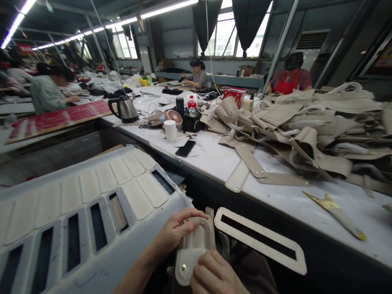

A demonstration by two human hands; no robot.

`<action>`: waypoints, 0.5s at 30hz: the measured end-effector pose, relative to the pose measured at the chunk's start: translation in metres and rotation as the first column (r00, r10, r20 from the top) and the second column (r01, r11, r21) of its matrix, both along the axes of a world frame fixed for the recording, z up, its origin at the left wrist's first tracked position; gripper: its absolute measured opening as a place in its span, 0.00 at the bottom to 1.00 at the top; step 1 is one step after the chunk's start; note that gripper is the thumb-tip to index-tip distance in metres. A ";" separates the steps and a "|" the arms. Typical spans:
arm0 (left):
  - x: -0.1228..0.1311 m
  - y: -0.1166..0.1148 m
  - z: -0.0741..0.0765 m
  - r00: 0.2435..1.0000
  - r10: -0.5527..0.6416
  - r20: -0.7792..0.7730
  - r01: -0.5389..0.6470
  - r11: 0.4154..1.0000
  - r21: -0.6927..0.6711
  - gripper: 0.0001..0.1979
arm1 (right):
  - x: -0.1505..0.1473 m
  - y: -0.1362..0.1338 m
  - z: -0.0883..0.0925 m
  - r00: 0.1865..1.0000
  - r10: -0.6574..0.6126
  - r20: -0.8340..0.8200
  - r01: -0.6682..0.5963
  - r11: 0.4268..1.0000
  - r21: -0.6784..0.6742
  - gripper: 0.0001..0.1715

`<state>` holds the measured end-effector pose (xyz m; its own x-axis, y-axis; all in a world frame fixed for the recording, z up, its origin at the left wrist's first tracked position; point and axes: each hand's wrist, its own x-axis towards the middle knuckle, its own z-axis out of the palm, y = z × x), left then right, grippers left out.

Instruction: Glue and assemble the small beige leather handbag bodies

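Note:
A beige leather bag piece [196, 242] with a rounded, stitched-looking end is held upright over my lap. Across its lower front lies a paler tab with a gold-coloured stud [183, 267]. My left hand [177, 230] is closed around the rounded upper end, thumb in front and fingers over the top. My right hand [217, 283] has its fingers curled against the tab's right edge, pinching it; the fingertips are partly hidden. Right of the hands, a cream slotted frame [260, 233] lies tilted near my lap, touched by neither hand.
On my left, a grey slotted board [95, 268] carries rows of cream panels [69, 193]. The white table [208, 165] ahead bears a heap of beige bag parts [302, 126], a tape-wrapped blade-shaped tool [337, 214], a phone [186, 148] and a kettle [125, 109]. Several people work beyond.

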<state>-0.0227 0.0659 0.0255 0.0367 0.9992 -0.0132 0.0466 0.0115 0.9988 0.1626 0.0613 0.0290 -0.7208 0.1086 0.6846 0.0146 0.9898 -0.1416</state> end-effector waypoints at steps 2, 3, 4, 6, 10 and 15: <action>0.000 -0.001 0.000 1.000 0.002 -0.008 -0.002 1.000 0.002 0.14 | 0.002 -0.001 0.002 1.000 0.006 -0.002 -0.006 1.000 -0.011 0.21; 0.000 -0.002 0.000 1.000 0.000 -0.014 0.000 1.000 -0.001 0.14 | 0.002 -0.003 0.003 1.000 0.011 -0.003 -0.011 1.000 -0.003 0.21; 0.001 -0.003 0.001 1.000 0.000 -0.022 0.000 1.000 -0.007 0.14 | 0.003 -0.004 0.005 1.000 0.018 -0.004 -0.018 1.000 0.019 0.21; 0.003 -0.006 0.003 0.999 0.007 -0.031 -0.008 1.000 -0.018 0.14 | 0.004 -0.007 0.007 0.999 0.027 0.017 -0.028 0.997 0.075 0.20; 0.009 -0.009 0.002 0.999 0.038 -0.039 -0.038 0.999 0.010 0.14 | 0.008 -0.014 0.005 0.998 0.043 0.054 -0.045 0.998 0.041 0.20; 0.006 -0.007 -0.007 0.987 0.122 -0.105 -0.119 0.992 0.029 0.14 | 0.014 -0.035 -0.023 0.995 0.096 0.034 -0.087 0.974 -0.209 0.15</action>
<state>-0.0165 0.0591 0.0188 -0.0844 0.9964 0.0117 0.1519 0.0013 0.9884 0.1771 0.0261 0.0059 -0.7629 0.1769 0.6219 -0.0639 0.9365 -0.3448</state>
